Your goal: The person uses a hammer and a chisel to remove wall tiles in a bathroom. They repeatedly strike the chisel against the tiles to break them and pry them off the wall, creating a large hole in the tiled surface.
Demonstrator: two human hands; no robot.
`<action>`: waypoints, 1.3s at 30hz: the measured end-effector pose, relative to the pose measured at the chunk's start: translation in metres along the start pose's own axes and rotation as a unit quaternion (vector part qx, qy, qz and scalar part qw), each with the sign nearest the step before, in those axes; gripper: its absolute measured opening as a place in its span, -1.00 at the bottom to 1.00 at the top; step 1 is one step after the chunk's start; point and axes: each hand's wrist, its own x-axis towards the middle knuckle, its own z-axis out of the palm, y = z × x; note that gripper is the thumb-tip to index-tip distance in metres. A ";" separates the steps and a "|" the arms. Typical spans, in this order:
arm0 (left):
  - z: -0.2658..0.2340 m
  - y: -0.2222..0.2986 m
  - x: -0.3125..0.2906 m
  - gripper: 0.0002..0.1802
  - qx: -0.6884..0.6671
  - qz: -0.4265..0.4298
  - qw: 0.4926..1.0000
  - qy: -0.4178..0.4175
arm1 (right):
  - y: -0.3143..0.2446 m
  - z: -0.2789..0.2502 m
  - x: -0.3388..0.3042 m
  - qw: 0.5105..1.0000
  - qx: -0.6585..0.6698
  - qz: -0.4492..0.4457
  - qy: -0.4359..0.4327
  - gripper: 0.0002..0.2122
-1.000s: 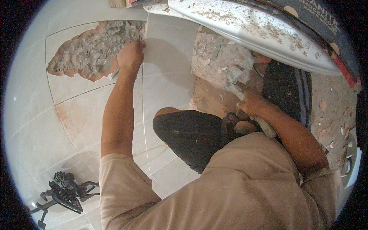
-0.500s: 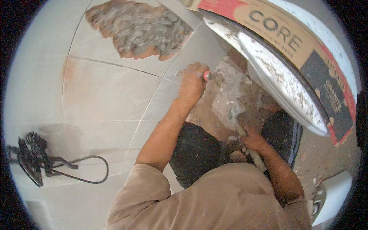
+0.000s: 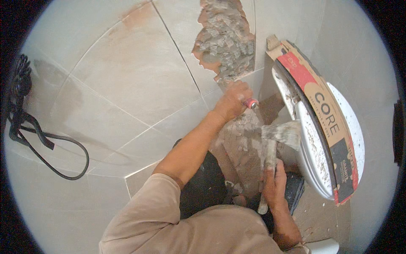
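Up comes the hatchet (image 3: pixel 281 134), right hand (image 3: pixel 275 186) clenched round it, below and right of the broken patch (image 3: pixel 224 40); left hand (image 3: pixel 232 98), gripping the red tool (image 3: pixel 251 103), returns beside the patch: both tools seem in play.

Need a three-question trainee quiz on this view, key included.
1. True or false: the right hand grips the long-handled tool.
2. Where does the black cable bundle show?
A) upper right
B) left side
C) bottom middle
3. Fill in: the left hand holds a tool whose handle end is ____ in colour.

Key: 1. True; 2. B; 3. reddish-pink
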 end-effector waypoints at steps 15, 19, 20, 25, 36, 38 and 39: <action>-0.011 0.001 0.003 -0.75 -0.051 -0.014 0.997 0.059 | 0.014 0.038 0.075 0.986 0.067 -0.101 0.118 -0.70; -0.007 -0.001 0.017 -0.76 -0.096 0.014 0.992 0.080 | 0.049 0.033 0.079 0.981 -0.020 -0.107 0.159 -0.64; -0.002 -0.002 0.015 -0.72 -0.102 0.020 0.990 0.093 | 0.036 0.043 0.086 0.983 -0.107 -0.094 0.114 -0.63; -0.004 -0.006 0.008 -0.72 -0.088 0.012 0.988 0.123 | 0.004 0.028 0.080 0.979 -0.062 -0.153 0.123 -0.77; -0.003 -0.013 0.016 -0.78 -0.129 -0.007 0.980 0.149 | -0.012 0.035 0.077 0.962 -0.035 -0.205 0.175 -0.69; -0.009 -0.009 0.016 -0.78 -0.109 -0.003 0.981 0.162 | -0.039 0.035 0.086 0.981 -0.153 -0.107 0.061 -0.66; -0.012 -0.010 0.014 -0.78 -0.111 -0.009 0.981 0.156 | -0.052 0.037 0.088 0.976 -0.210 -0.057 0.002 -0.63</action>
